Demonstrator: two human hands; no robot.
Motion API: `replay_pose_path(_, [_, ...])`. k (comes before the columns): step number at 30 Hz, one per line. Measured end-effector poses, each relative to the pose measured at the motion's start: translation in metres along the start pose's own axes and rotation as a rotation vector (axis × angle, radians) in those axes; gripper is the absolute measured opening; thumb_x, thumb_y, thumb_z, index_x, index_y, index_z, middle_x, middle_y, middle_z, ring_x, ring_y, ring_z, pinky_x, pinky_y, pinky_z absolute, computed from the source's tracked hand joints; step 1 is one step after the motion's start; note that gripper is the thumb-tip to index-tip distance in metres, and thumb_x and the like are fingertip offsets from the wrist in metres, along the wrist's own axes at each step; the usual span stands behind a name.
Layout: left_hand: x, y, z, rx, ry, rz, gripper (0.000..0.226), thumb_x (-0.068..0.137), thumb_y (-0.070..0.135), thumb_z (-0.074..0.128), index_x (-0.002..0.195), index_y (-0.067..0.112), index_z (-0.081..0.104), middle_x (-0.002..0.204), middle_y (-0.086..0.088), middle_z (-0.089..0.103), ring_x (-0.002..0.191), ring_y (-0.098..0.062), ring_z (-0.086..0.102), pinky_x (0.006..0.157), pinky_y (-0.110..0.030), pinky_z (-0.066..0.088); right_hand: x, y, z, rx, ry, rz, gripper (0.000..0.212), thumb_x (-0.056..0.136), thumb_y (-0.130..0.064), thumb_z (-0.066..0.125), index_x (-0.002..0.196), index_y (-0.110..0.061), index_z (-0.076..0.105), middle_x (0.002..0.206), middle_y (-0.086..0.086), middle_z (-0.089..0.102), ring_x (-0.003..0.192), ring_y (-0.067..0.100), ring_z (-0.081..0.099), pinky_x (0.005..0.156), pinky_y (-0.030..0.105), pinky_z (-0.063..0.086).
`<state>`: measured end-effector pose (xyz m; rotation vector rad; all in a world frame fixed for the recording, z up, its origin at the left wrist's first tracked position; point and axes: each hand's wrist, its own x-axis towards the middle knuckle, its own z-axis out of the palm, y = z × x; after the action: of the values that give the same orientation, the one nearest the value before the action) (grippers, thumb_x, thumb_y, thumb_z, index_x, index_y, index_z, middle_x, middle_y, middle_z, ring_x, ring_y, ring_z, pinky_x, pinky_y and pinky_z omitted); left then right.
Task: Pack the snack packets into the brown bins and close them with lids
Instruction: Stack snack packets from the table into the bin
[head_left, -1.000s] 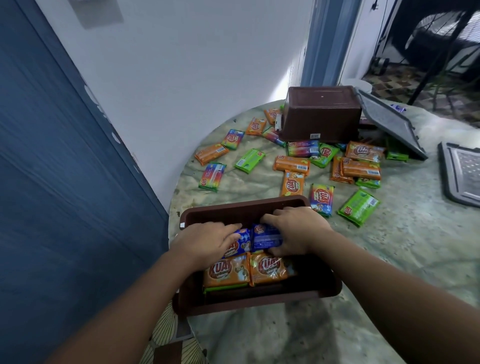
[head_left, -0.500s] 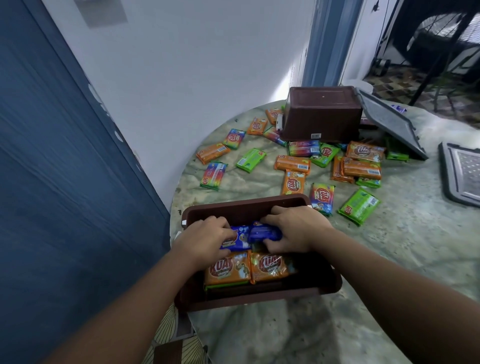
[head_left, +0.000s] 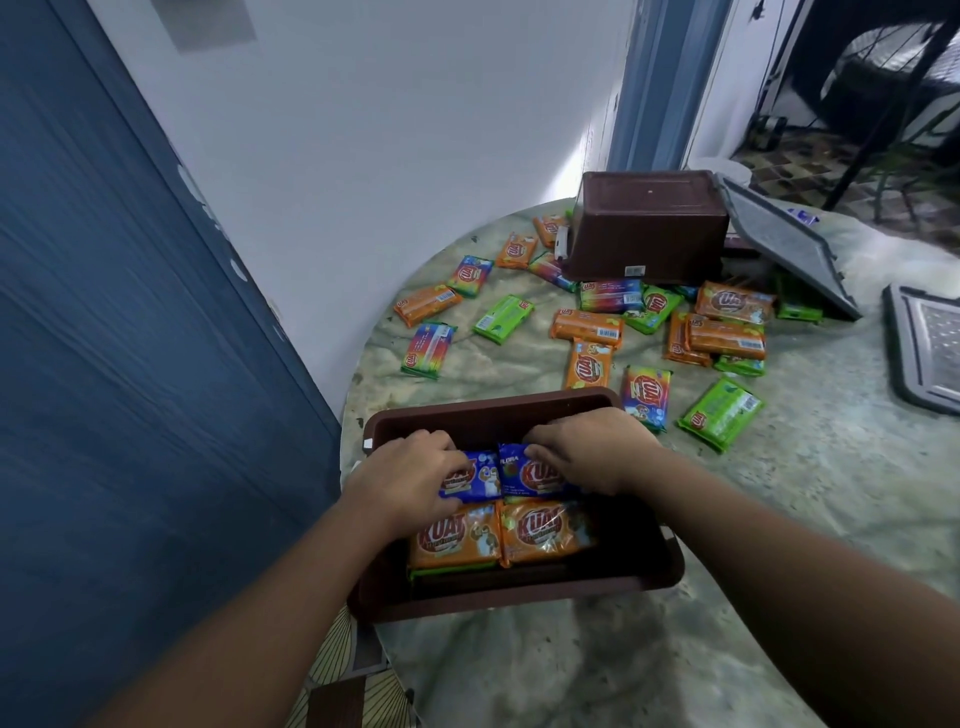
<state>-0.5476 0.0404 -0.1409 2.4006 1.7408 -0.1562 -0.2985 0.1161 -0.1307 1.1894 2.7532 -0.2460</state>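
An open brown bin (head_left: 670, 564) stands at the near edge of the round table. Two orange snack packets (head_left: 454, 538) lie side by side in its near half. Behind them lie two blue packets. My left hand (head_left: 410, 475) grips the left blue packet (head_left: 475, 475), and my right hand (head_left: 592, 449) grips the right blue packet (head_left: 530, 475). Both hands are inside the bin. Several loose orange, green and rainbow packets (head_left: 719, 413) are scattered on the table beyond it.
A second brown bin (head_left: 647, 223) sits upside down at the table's far side, with a grey lid (head_left: 789, 249) leaning on it. Another grey lid (head_left: 930, 345) lies flat at the right. A white wall and a blue door (head_left: 130, 364) close off the left.
Both hands have stayed in the bin on the blue packets, which tipped up briefly and now lie flatter, faces showing. The bin has not moved.
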Motion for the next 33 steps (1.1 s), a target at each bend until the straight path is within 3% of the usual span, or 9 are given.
replay_pose_path(5, [0.000, 0.001, -0.001, -0.001, 0.001, -0.002, 0.056, 0.091, 0.053, 0.064, 0.143, 0.034, 0.052, 0.135, 0.011, 0.051, 0.119, -0.011, 0.048, 0.094, -0.034, 0.047, -0.002, 0.000, 0.004, -0.049, 0.024, -0.041, 0.063, 0.092, -0.067, 0.057, 0.143, -0.036, 0.037, 0.129, -0.007, 0.062, 0.104, 0.020, 0.065, 0.073, 0.038, 0.053])
replay_pose_path(9, [0.000, 0.001, -0.002, 0.010, -0.006, -0.002, 0.057, 0.092, 0.054, 0.063, 0.144, 0.033, 0.051, 0.135, 0.011, 0.051, 0.119, -0.011, 0.048, 0.095, -0.034, 0.046, -0.002, -0.001, 0.004, -0.099, -0.015, -0.073, 0.077, 0.084, -0.064, 0.070, 0.147, -0.035, 0.036, 0.135, -0.004, 0.056, 0.120, 0.021, 0.057, 0.090, 0.039, 0.050])
replay_pose_path(18, [-0.002, 0.000, -0.001, 0.040, 0.015, 0.011, 0.058, 0.093, 0.058, 0.061, 0.144, 0.031, 0.054, 0.134, 0.009, 0.052, 0.118, -0.012, 0.048, 0.094, -0.033, 0.045, -0.002, 0.000, 0.007, -0.234, -0.048, -0.116, 0.072, 0.095, -0.065, 0.049, 0.158, -0.034, 0.034, 0.137, 0.001, 0.047, 0.118, 0.024, 0.050, 0.095, 0.040, 0.046])
replay_pose_path(20, [-0.003, 0.001, 0.000, -0.012, 0.088, 0.010, 0.059, 0.091, 0.065, 0.057, 0.137, 0.029, 0.060, 0.126, 0.009, 0.055, 0.112, -0.011, 0.048, 0.092, -0.033, 0.047, -0.004, -0.002, 0.006, -0.159, 0.013, -0.102, 0.068, 0.094, -0.068, 0.045, 0.153, -0.034, 0.044, 0.129, -0.001, 0.050, 0.116, 0.022, 0.051, 0.094, 0.038, 0.045])
replay_pose_path(22, [-0.006, 0.001, 0.003, -0.068, 0.241, -0.002, 0.059, 0.089, 0.067, 0.054, 0.128, 0.025, 0.065, 0.115, 0.008, 0.055, 0.107, -0.011, 0.048, 0.090, -0.035, 0.049, -0.009, -0.004, 0.004, -0.069, 0.192, -0.065, 0.062, 0.094, -0.070, 0.042, 0.138, -0.031, 0.058, 0.118, -0.001, 0.052, 0.110, 0.020, 0.051, 0.091, 0.037, 0.044])
replay_pose_path(25, [-0.009, 0.000, 0.005, -0.020, 0.529, -0.143, 0.052, 0.089, 0.058, 0.061, 0.123, 0.018, 0.062, 0.111, 0.002, 0.050, 0.102, -0.017, 0.046, 0.084, -0.037, 0.050, -0.016, -0.001, 0.007, -0.052, 0.481, 0.155, 0.054, 0.093, -0.063, 0.050, 0.129, -0.023, 0.056, 0.115, 0.003, 0.049, 0.105, 0.023, 0.046, 0.089, 0.039, 0.043])
replay_pose_path(27, [-0.009, 0.000, 0.005, -0.009, 0.628, -0.335, 0.057, 0.087, 0.057, 0.067, 0.124, 0.014, 0.057, 0.115, -0.006, 0.049, 0.104, -0.023, 0.045, 0.085, -0.038, 0.049, -0.016, 0.002, 0.010, 0.064, 0.516, 0.370, 0.060, 0.092, -0.057, 0.059, 0.137, -0.020, 0.049, 0.123, 0.010, 0.049, 0.110, 0.029, 0.048, 0.093, 0.042, 0.045])
replay_pose_path(30, [-0.004, -0.004, 0.005, -0.187, 0.542, -0.645, 0.075, 0.084, 0.068, 0.064, 0.131, 0.011, 0.048, 0.125, -0.015, 0.048, 0.113, -0.031, 0.045, 0.087, -0.042, 0.049, -0.012, 0.008, 0.009, 0.345, 0.308, 0.556, 0.061, 0.095, -0.059, 0.059, 0.142, -0.025, 0.041, 0.132, 0.009, 0.049, 0.111, 0.031, 0.058, 0.086, 0.044, 0.055])
replay_pose_path(33, [0.003, -0.014, 0.010, -0.374, 0.377, -0.714, 0.075, 0.086, 0.076, 0.053, 0.129, 0.016, 0.044, 0.123, -0.012, 0.052, 0.106, -0.030, 0.057, 0.078, -0.044, 0.055, -0.010, 0.009, 0.007, 0.402, 0.248, 0.567, 0.050, 0.094, -0.062, 0.058, 0.131, -0.029, 0.045, 0.127, 0.006, 0.050, 0.099, 0.028, 0.062, 0.072, 0.040, 0.057])
